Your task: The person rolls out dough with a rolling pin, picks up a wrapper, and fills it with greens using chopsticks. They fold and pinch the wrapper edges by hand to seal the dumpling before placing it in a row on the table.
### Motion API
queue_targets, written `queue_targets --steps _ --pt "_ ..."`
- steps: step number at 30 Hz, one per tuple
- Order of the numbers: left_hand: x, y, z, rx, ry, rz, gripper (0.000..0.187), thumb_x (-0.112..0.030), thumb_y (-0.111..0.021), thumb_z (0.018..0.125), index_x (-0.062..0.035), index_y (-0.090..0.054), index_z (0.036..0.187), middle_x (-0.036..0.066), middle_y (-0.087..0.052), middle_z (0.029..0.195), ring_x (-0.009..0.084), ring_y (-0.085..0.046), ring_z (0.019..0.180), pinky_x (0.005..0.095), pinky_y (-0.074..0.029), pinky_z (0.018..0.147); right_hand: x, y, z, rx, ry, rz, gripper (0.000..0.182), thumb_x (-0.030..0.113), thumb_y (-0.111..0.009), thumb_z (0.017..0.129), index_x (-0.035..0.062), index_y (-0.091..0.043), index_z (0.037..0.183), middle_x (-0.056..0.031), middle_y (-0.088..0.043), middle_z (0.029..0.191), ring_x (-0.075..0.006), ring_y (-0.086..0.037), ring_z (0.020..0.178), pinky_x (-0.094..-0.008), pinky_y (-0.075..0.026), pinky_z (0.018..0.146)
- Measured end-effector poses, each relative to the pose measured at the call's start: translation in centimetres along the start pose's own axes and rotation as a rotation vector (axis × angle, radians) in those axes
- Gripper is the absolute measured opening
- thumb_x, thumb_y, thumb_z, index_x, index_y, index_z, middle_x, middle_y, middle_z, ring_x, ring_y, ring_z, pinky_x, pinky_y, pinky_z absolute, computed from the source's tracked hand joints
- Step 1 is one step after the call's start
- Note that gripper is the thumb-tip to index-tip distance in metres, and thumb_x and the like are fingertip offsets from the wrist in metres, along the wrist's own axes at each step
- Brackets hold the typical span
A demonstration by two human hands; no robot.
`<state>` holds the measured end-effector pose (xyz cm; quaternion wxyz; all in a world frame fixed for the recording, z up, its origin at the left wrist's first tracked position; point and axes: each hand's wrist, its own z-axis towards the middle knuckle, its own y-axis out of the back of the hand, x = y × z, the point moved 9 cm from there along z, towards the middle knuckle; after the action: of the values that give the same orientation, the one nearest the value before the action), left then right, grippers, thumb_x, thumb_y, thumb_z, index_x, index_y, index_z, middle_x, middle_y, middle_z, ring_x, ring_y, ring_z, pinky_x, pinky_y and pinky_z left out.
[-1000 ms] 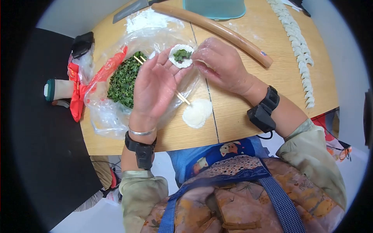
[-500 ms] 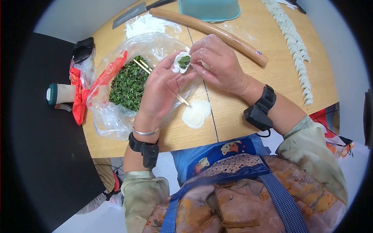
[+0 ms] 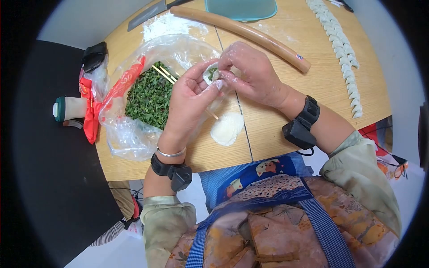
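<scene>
A dumpling [image 3: 208, 73] with green filling showing in its half-open wrapper sits between my two hands. My left hand [image 3: 192, 96] cups it, thumb pressed on the near edge. The fingers of my right hand [image 3: 250, 71] pinch the wrapper's right side. Below my left hand lie flat round dumpling wrappers [image 3: 227, 128] on the table. Chopped green filling [image 3: 149, 98] fills a clear plastic bag [image 3: 129, 138] to the left. A pair of chopsticks [image 3: 164, 74] rests on the filling, passing partly behind my left hand.
A rolling pin [image 3: 250, 33] lies across the table [image 3: 286, 129] beyond my hands. Behind it are a teal container [image 3: 241, 10], a cleaver [image 3: 147, 14] and scattered flour [image 3: 172, 27]. Overlapping finished dumplings [image 3: 338, 47] form rows at the right.
My left thumb has come up and over onto the wrapper's near edge. The wrapper is partly folded, so less filling shows. My right hand stays pinched at its side.
</scene>
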<state>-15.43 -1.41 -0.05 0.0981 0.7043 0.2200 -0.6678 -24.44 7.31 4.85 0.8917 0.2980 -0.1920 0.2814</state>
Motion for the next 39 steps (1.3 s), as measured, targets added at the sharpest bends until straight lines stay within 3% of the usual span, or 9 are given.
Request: queue_targets --steps 7,17,19,26,31,39 --pt "-0.6 -0.3 0.0 -0.007 -0.029 0.083 0.033 -0.004 -0.059 0.093 0.0045 -0.057 0.126 0.006 -0.066 0.105 0.0077 -0.063 0.086 0.0211 -0.052 0.072 0.0 0.0 0.0 -0.005 -0.034 0.005 0.012 0.008 -0.068 0.078 0.0031 -0.059 0.085 -0.0109 -0.057 0.081 -0.0282 -0.058 0.076 -0.0366 -0.049 0.065" --pt "-0.4 -0.2 0.1 -0.010 -0.040 0.093 0.031 -0.011 -0.057 0.097 0.0036 -0.058 0.124 0.007 -0.068 0.104 0.0100 -0.064 0.087 0.0214 -0.049 0.070 0.1 0.2 0.0 0.001 -0.069 0.010 0.011 0.009 -0.066 0.080 0.0026 -0.060 0.085 -0.0108 -0.057 0.080 -0.0282 -0.058 0.075 -0.0371 -0.048 0.065" --pt "-0.4 0.0 0.0 -0.014 -0.045 0.100 0.031 -0.012 -0.057 0.097 0.0033 -0.058 0.124 0.007 -0.069 0.104 0.0102 -0.065 0.087 0.0213 -0.049 0.070 0.2 0.2 0.0 0.002 -0.060 0.025 0.009 0.003 -0.067 0.081 0.0022 -0.062 0.089 -0.0098 -0.057 0.078 -0.0238 -0.057 0.072 -0.0328 -0.046 0.063" --pt "-0.5 0.5 0.2 -0.052 -0.027 0.078 0.025 -0.006 -0.055 0.097 0.0052 -0.060 0.118 0.009 -0.069 0.099 0.0102 -0.065 0.084 0.0204 -0.050 0.069 -0.1 0.2 -0.2 -0.005 -0.109 0.068 0.014 0.004 -0.068 0.082 0.0034 -0.059 0.093 -0.0085 -0.055 0.082 -0.0205 -0.056 0.072 -0.0312 -0.045 0.063" --pt "-0.8 1.2 0.3 -0.041 -0.061 -0.225 0.023 -0.009 -0.058 0.096 0.0031 -0.062 0.115 0.006 -0.067 0.094 0.0081 -0.061 0.079 0.0192 -0.046 0.065 -0.3 0.3 -0.3 0.004 -0.155 0.123 0.020 0.011 -0.068 0.079 0.0050 -0.055 0.093 -0.0081 -0.053 0.082 -0.0200 -0.053 0.072 -0.0299 -0.043 0.063" --pt "-0.7 1.2 0.3 -0.030 -0.046 -0.276 0.021 -0.011 -0.060 0.096 0.0020 -0.062 0.112 0.004 -0.064 0.088 0.0078 -0.057 0.075 0.0197 -0.045 0.065 -0.7 -0.6 -0.5 0.071 -0.142 0.104 0.017 0.015 -0.066 0.081 0.0039 -0.055 0.088 -0.0100 -0.053 0.080 -0.0232 -0.053 0.070 -0.0326 -0.045 0.063"
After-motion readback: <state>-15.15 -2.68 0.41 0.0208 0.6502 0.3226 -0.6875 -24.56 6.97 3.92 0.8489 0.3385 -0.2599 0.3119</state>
